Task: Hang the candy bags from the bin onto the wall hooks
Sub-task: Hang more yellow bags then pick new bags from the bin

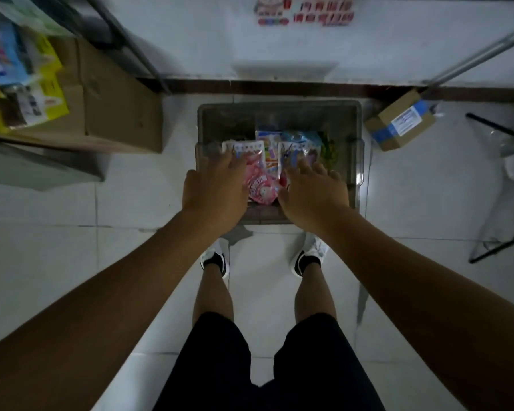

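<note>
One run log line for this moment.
step: reaching into bin | left hand: touching pink candy bag | right hand: touching right-side candy bag | hooks: not in view

Red Chinese characters on the wall sign (324, 14) at upper centre are too blurred to read. Print on the pink candy bag (260, 186) and the box label (405, 120) is equally illegible.

I see a dim room with a white tiled floor (428, 203) running to a white wall (190, 40) on the far side, with a dark baseboard (279, 86) along its foot. Red lettering (321, 13) is stuck on the wall. A large cardboard box (113, 93) stands far left. A small taped carton (398, 120) sits far right, near a black-framed clear stand (511, 185).
</note>
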Available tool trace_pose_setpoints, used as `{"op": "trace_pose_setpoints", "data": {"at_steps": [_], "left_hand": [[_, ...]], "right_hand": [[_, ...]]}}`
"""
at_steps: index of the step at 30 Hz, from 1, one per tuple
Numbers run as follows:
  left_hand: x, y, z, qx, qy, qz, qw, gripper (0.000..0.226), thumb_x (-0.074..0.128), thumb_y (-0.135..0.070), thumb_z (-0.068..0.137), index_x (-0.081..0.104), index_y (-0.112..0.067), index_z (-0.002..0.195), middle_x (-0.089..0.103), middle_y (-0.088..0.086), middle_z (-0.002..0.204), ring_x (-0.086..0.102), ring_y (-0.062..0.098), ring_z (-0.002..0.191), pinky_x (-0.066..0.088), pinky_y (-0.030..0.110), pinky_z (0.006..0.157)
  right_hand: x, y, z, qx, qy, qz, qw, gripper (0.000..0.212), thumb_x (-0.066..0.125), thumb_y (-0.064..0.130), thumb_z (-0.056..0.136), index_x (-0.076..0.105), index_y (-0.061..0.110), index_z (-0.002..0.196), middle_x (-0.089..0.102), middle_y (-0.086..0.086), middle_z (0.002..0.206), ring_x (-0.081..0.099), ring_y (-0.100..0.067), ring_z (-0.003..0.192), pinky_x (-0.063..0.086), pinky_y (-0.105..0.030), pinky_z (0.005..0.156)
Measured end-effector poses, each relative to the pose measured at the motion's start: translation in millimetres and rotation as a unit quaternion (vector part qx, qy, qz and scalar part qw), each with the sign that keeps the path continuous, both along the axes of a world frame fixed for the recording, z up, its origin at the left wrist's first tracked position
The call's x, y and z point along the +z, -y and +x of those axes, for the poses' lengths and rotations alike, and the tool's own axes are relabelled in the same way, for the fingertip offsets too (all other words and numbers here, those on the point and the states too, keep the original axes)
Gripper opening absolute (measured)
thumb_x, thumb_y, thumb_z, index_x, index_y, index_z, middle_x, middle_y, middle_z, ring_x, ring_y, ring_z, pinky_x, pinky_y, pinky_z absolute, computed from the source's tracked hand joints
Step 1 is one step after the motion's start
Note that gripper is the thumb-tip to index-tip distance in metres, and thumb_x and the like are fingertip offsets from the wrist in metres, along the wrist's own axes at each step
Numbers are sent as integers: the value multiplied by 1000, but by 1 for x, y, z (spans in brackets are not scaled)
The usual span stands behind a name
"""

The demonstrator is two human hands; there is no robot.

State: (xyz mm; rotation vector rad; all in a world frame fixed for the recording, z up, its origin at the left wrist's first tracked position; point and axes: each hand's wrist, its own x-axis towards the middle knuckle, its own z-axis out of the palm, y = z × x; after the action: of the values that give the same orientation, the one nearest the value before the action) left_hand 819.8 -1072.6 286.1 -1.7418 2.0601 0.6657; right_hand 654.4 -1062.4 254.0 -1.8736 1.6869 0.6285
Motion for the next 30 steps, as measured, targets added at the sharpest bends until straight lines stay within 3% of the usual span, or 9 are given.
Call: {"op": "trace_pose_setpoints", "data": {"at_steps": [8, 15, 21, 30], "left_hand": [[-97, -13, 5, 2, -14, 26, 1000, 44, 50, -32, 98, 45, -18, 139, 50, 6, 141, 50, 33, 124, 47, 46, 94], [-188, -17, 14, -4, -18, 38, 999, 30, 51, -26, 98, 54, -16, 126, 62, 6, 119, 60, 29, 101, 40, 32, 71], [-281, -19, 20, 1, -44, 46, 998, 28, 55, -29, 96, 55, -19, 122, 62, 6, 121, 61, 27, 98, 56, 42, 81], [-379, -32, 31, 16, -37, 72, 997, 33, 60, -27, 93, 55, -23, 125, 59, 5, 130, 61, 31, 107, 54, 49, 88]], "right_hand": [[-99, -15, 0, -32, 24, 39, 998, 52, 37, 43, 99, 31, 24, 147, 35, -5, 153, 33, -30, 140, 33, -49, 108], [-188, -25, 1, -33, 31, 76, 996, 53, 33, 41, 100, 28, 23, 149, 26, -5, 159, 26, -30, 145, 30, -50, 111], [-267, -22, 8, -45, 27, 91, 994, 51, 35, 40, 100, 30, 23, 148, 31, -4, 156, 35, -29, 140, 35, -48, 107], [-368, -11, 21, -74, 43, 116, 990, 49, 39, 41, 101, 34, 24, 146, 34, -4, 154, 40, -29, 136, 41, -50, 100]]}}
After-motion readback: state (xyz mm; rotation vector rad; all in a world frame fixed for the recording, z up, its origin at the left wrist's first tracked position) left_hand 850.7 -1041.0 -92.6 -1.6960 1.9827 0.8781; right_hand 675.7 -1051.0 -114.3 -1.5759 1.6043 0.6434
